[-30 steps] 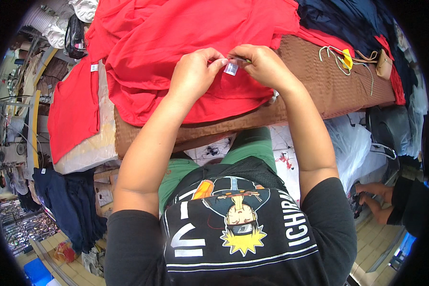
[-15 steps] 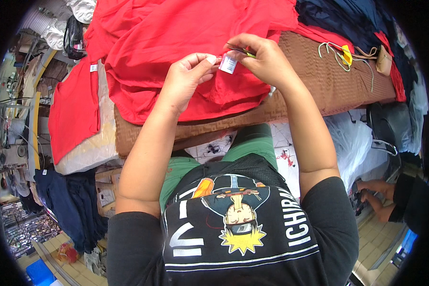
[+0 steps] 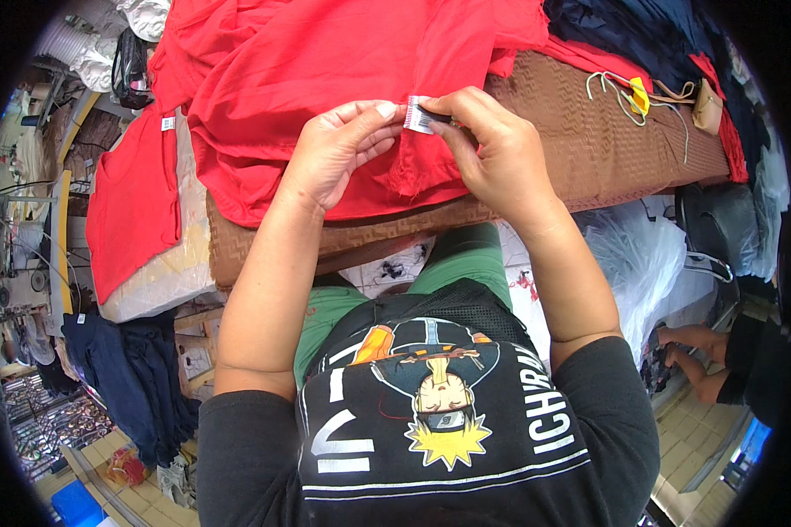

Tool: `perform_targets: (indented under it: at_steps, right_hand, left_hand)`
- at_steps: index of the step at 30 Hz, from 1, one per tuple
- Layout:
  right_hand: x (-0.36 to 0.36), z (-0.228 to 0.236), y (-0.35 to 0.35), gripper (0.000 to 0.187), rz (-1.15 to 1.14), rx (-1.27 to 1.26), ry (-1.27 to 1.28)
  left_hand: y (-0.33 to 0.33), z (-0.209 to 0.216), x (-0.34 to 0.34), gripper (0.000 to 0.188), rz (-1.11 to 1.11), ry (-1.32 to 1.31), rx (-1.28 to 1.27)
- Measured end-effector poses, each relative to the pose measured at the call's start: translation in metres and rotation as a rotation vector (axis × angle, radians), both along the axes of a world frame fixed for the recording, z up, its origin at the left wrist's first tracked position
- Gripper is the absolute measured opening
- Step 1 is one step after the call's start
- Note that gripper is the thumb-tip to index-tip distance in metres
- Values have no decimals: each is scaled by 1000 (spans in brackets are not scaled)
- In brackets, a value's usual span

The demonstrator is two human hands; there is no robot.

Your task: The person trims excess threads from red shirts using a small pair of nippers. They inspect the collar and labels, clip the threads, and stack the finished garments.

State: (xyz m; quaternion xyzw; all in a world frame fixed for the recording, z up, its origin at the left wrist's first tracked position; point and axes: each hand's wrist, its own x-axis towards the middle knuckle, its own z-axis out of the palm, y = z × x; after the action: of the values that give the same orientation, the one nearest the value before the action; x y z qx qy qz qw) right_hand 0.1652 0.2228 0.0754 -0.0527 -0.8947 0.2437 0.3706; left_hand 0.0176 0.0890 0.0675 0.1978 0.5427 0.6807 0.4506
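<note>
A large red garment (image 3: pixel 281 97) lies spread over the table in front of me. My left hand (image 3: pixel 347 145) is closed, pinching the red cloth at the edge of a small white label (image 3: pixel 420 114). My right hand (image 3: pixel 492 145) is closed round a small pair of thread snips (image 3: pixel 433 115). Their dark blade tips lie against the label, and most of the tool is hidden inside the hand. Between the two hands, a strip of red cloth with a frayed end hangs below the label.
A brown patterned cloth (image 3: pixel 606 140) covers the table. At its right lie a yellow tag with cords (image 3: pixel 639 101), a tan pouch (image 3: pixel 707 110) and dark blue fabric (image 3: pixel 633 35). Another red piece (image 3: pixel 132 202) rests at left. A person's hand (image 3: pixel 677 338) shows at far right.
My right hand has turned and lowered slightly, bringing the snips' tips onto the label. The label has tilted, and the frayed cloth strip beneath it now shows.
</note>
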Motion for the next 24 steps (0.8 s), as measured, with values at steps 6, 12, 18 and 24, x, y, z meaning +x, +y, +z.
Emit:
perform_targets:
  at_steps: [6, 12, 18, 24]
  right_hand:
    - [-1, 0, -4, 20, -53, 62, -47]
    - [-5, -2, -4, 18, -58, 98, -30]
    - [-8, -5, -6, 17, -94, 100, -24]
    - [0, -7, 11, 19, -93, 16, 38]
  left_hand:
    - [-1, -1, 2, 23, -1, 66, -12]
    - [1, -4, 2, 21, -21, 165, -31]
    - [1, -5, 7, 22, -7, 355, 37]
    - [-25, 28, -5, 19, -459, 749, -111]
